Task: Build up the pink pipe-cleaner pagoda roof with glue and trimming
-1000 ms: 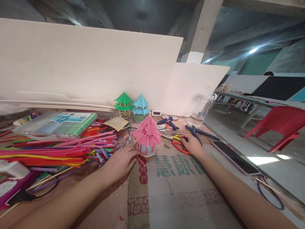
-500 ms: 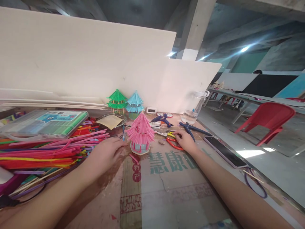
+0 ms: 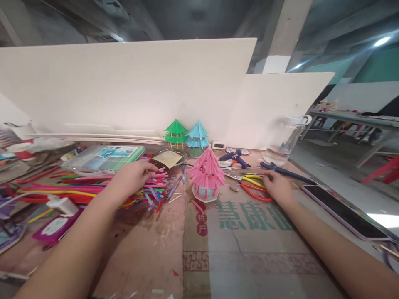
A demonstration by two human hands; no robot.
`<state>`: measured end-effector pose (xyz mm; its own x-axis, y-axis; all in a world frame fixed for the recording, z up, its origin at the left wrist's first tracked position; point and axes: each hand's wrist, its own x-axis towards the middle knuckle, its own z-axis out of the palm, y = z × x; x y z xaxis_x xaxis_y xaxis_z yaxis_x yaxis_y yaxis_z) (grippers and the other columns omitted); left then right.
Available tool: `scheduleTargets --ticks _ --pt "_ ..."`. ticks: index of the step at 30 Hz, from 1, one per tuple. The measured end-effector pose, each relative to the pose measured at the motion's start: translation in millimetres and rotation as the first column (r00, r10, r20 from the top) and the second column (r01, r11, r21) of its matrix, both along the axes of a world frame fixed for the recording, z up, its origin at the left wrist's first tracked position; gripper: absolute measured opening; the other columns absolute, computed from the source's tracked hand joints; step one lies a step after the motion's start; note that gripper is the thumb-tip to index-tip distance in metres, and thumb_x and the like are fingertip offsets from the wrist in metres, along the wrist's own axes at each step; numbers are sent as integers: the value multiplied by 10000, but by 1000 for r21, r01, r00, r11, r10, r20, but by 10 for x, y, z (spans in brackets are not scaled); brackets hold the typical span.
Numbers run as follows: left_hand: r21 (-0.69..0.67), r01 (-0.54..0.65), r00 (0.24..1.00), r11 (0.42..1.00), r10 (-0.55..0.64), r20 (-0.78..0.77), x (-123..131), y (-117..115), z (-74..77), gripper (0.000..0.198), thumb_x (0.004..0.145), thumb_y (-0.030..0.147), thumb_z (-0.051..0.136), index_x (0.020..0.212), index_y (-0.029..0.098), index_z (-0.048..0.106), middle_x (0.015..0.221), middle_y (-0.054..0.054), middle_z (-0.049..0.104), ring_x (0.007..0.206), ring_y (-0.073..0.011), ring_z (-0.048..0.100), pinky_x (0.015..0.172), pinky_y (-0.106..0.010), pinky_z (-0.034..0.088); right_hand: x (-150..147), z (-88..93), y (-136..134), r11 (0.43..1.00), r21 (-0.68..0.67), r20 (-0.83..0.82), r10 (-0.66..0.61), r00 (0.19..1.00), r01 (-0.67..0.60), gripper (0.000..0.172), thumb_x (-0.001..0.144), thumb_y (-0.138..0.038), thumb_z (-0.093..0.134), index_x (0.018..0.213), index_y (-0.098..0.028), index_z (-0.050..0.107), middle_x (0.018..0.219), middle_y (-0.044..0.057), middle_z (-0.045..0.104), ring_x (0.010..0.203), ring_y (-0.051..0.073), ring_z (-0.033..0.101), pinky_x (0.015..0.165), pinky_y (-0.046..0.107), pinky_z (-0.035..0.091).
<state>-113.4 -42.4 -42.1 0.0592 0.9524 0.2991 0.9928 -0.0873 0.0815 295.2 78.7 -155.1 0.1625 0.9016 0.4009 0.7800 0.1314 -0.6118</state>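
My left hand (image 3: 135, 176) is over the right end of a pile of colourful pipe cleaners (image 3: 77, 187), fingers reaching forward and loosely apart; the thumb side is partly hidden. My right hand (image 3: 277, 186) rests on the table with its fingertips around the handle end of yellow-handled pliers (image 3: 251, 180). Beside them lies a tool with red-orange handles (image 3: 254, 193). Between my hands stands a small pink pavilion (image 3: 206, 174) with a tiered pipe-cleaner roof on a pale base. A short pink piece (image 3: 198, 206) lies in front of it.
Behind are a green pavilion (image 3: 176, 133), a blue pavilion (image 3: 198, 136), a dish (image 3: 168, 158), a glue gun (image 3: 235, 158) and a water jug (image 3: 282, 143). Dark blue pliers (image 3: 286, 172) and a phone (image 3: 343, 211) lie right. A plastic case (image 3: 102, 160) is left.
My left hand has moved left, away from the pink pavilion and onto the pipe cleaners. My right hand stays at the pliers. The view has turned left.
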Motion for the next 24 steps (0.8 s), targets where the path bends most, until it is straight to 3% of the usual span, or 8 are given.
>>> scheduleTargets --ticks 4,9,13,17,21,24 --pt "10 14 998 1000 -13 -55 -21 6 -31 329 841 284 436 994 195 713 1019 -63 724 920 -232 656 796 -304 493 -17 8 -14 1000 -31 20 -2 1000 2 256 742 -239 455 844 -168 679 601 41 643 522 189 544 509 278 360" --pt "58 -49 989 997 57 -137 -11 75 -129 384 860 204 396 1132 137 659 1149 -121 675 1050 -271 619 883 -355 472 -16 25 -22 999 -48 43 14 999 -12 251 740 -242 458 831 -171 680 556 29 623 485 183 529 486 275 347" --pt "22 -33 984 999 37 -176 -41 108 -163 326 854 201 414 981 149 709 1016 -112 712 974 -270 637 843 -352 484 -12 23 -13 999 -48 53 22 998 -19 247 727 -249 465 819 -178 683 537 22 613 474 181 522 478 275 341" --pt "169 1 988 986 24 -150 -7 100 -146 301 873 245 411 889 177 704 956 -92 700 913 -246 633 817 -338 483 -14 6 -8 999 -42 46 26 999 -24 256 727 -257 458 816 -185 686 535 23 615 470 180 522 473 275 346" --pt "323 83 996 943 -74 -42 206 5 -143 301 895 279 409 895 168 689 901 -82 698 864 -224 628 760 -322 485 -28 1 -23 999 -22 27 27 999 -27 266 727 -251 445 819 -173 682 567 41 631 485 193 535 487 288 370" --pt "398 269 959 877 -282 -29 457 -139 -173 320 930 262 377 950 172 684 926 -71 704 870 -190 625 782 -302 476 -40 63 -40 998 49 7 41 999 -42 271 738 -247 430 825 -154 669 712 90 679 606 214 587 572 310 426"
